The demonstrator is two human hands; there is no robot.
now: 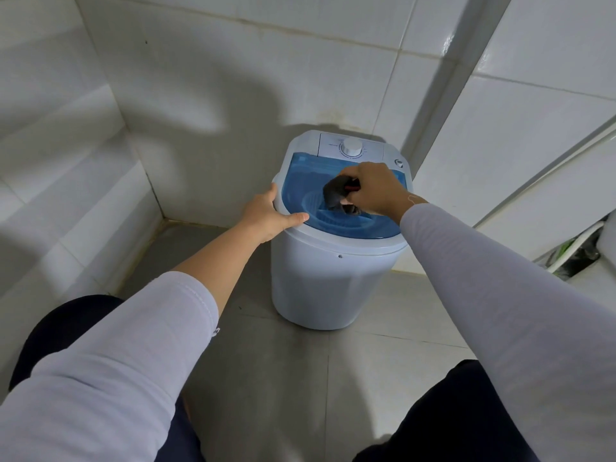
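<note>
A small white washing machine (320, 281) with a translucent blue lid (300, 181) stands on the floor in a tiled corner. A white dial (351, 148) sits on its rear panel. My left hand (266, 215) holds the machine's left rim, with the thumb stretched along the front edge and the fingers round the side. My right hand (376, 188) is over the middle of the lid and grips a bunched dark grey cloth (335, 193) with a bit of red in it. The cloth hangs down onto the blue surface.
White tiled walls (200, 95) close in behind and to the left of the machine. A grey tile floor (286, 378) lies in front. A white frame and pipes (573, 248) are at the right. My knees in dark trousers (450, 411) show at the bottom.
</note>
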